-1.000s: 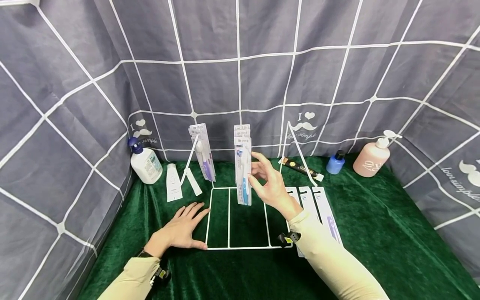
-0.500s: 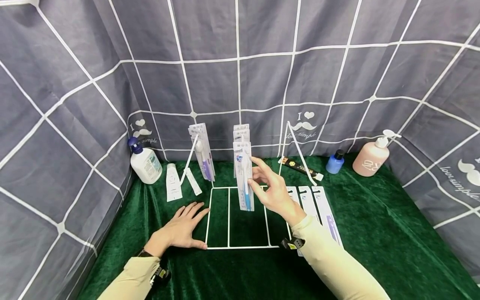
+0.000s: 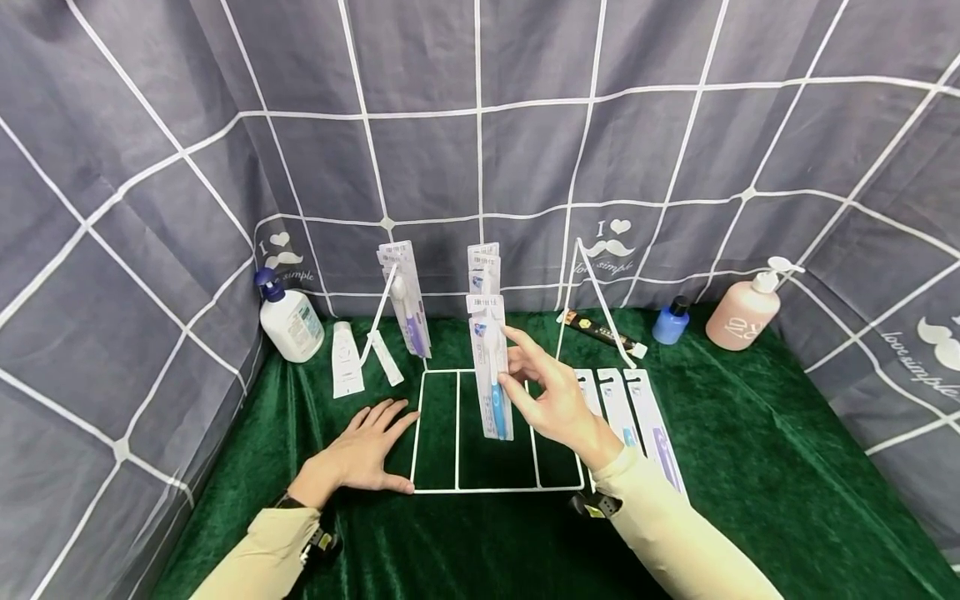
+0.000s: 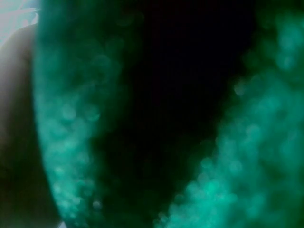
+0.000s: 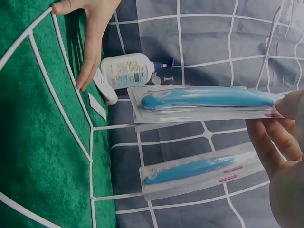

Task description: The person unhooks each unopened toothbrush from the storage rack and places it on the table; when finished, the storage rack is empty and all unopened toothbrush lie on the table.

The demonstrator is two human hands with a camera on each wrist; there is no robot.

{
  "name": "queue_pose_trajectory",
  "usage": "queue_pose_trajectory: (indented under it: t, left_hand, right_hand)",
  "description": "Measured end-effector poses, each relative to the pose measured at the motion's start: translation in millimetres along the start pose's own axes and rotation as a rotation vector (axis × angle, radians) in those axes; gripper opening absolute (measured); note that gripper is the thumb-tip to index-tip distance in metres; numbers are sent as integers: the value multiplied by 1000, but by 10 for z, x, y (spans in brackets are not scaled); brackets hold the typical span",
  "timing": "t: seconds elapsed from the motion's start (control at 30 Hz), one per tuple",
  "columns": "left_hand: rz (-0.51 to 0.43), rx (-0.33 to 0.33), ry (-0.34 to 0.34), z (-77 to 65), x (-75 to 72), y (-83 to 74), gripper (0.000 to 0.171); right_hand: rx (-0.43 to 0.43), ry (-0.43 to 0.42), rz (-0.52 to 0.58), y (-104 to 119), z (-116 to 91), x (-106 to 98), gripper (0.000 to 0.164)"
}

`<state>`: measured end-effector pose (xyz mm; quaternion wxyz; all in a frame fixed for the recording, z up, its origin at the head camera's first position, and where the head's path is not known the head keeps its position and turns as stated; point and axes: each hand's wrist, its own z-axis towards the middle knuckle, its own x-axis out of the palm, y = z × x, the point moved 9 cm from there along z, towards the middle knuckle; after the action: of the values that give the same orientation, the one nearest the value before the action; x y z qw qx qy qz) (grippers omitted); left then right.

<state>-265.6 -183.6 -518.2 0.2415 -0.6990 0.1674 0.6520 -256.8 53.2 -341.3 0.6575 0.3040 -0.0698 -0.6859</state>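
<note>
My right hand (image 3: 551,400) pinches the right edge of a packaged toothbrush (image 3: 491,400) with a blue handle, holding it upright between thumb and fingers. In the right wrist view that blister pack (image 5: 204,98) is seen close up, in front of another blue toothbrush pack (image 5: 190,173). Behind it in the head view hang more toothbrush packs (image 3: 483,257) at the middle of a white wire rack (image 3: 495,490). My left hand (image 3: 363,450) lies spread on the green cloth, its fingertips and thumb at the rack's left base wire. The left wrist view is dark and blurred.
Purple toothbrush packs (image 3: 405,304) hang on the rack's left side. Several packs (image 3: 652,417) lie flat at its right. Around it are a white pump bottle (image 3: 292,325), a white tube (image 3: 346,362), a black tube (image 3: 596,329), a blue bottle (image 3: 670,322) and a pink pump bottle (image 3: 744,312).
My right hand has drawn the blue toothbrush pack toward me and lower, away from the packs hanging behind it. My left hand has stayed in place.
</note>
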Motion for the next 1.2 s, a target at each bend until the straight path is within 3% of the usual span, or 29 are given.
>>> queue_pose_trajectory:
  t: [0.7, 1.0, 1.2]
  left_hand:
    - [21, 7, -1, -11, -10, -16, 112]
    - [25, 0, -1, 0, -10, -11, 111]
    - [16, -3, 1, 1, 4, -14, 111]
  right_hand:
    - [-90, 40, 44, 390, -188, -24, 62]
    - [-167, 29, 39, 824, -66, -108, 57]
    - [-169, 50, 42, 929, -73, -119, 54]
